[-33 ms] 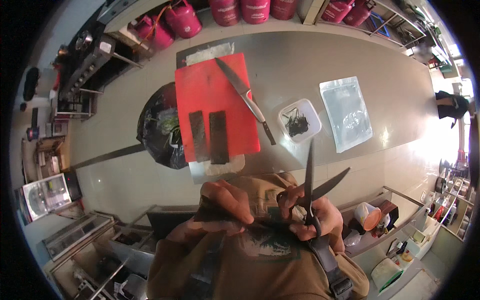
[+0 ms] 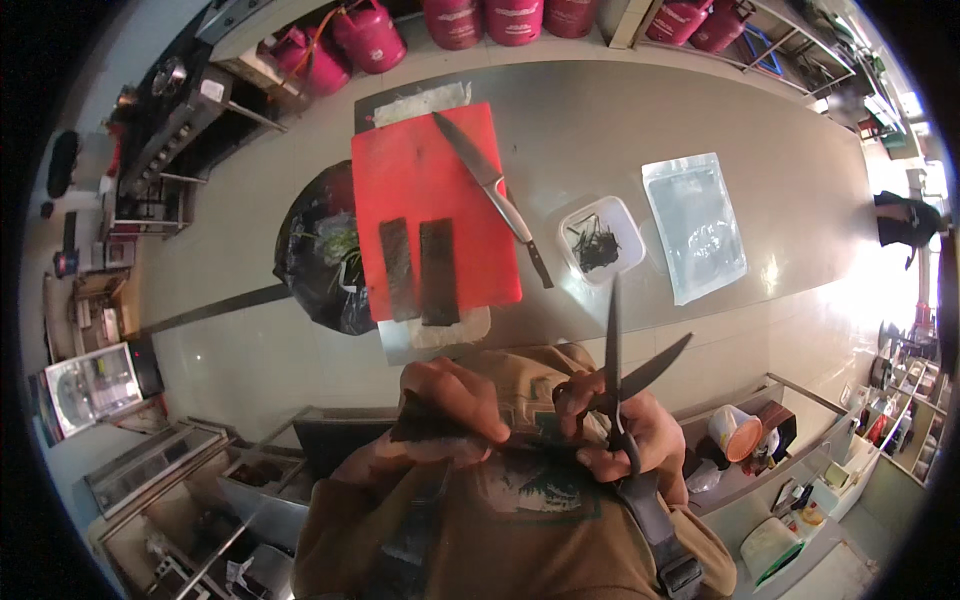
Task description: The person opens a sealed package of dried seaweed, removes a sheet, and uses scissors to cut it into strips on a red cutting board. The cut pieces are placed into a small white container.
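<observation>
Close to my chest, my left hand is closed on a dark sheet of nori, which shows below its fingers. My right hand has scissors in its grip, blades spread and pointing away from me. The fingertips of that hand also seem to pinch the far end of the dark strip running between both hands; its outline is hard to make out against the apron. Two nori strips lie side by side on a red cutting board. Thin dark shreds sit in a white tub.
A kitchen knife lies across the board's right side, its handle over the steel table. Right of the tub is a clear pouch. A black bag hangs open left of the board. Pink gas cylinders stand beyond the table.
The scissors' blade tips have shifted slightly to the left. Both hands keep nearly the same place and grip.
</observation>
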Tool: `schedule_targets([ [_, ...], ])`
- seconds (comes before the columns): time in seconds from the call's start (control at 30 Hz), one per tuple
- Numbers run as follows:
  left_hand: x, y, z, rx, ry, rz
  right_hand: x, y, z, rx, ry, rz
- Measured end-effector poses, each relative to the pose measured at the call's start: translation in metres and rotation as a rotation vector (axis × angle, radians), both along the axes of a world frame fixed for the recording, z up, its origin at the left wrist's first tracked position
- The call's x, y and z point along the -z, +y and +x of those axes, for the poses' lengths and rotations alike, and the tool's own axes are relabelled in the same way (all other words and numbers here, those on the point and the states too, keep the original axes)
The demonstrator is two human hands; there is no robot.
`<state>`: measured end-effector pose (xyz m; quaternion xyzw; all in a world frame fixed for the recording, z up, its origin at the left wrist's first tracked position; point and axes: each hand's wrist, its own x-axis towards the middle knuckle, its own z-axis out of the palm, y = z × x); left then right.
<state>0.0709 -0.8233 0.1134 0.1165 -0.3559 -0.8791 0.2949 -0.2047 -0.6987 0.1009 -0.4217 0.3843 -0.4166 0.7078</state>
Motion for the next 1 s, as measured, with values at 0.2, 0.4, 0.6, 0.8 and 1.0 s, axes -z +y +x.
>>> schedule_targets([
  [0.2, 0.029, 0.007, 0.006, -0.166, 0.062, 0.02, -0.021, -0.021, 0.015, -0.131, 0.169, -0.061],
  [0.4, 0.007, -0.022, -0.019, 0.17, 0.145, -0.039, -0.001, 0.005, -0.005, 0.022, -0.086, 0.15],
  [0.6, 0.031, 0.003, -0.034, -0.167, 0.204, 0.398, 0.009, -0.009, 0.001, -0.002, -0.37, -0.129],
  [0.8, 0.072, -0.036, -0.058, -0.391, -0.316, 0.488, 0.034, -0.016, -0.009, 0.259, -0.013, -0.179],
  [1.0, 0.134, -0.065, -0.102, -0.324, -0.507, 0.465, 0.108, -0.024, 0.007, 0.686, 0.449, 0.109],
])
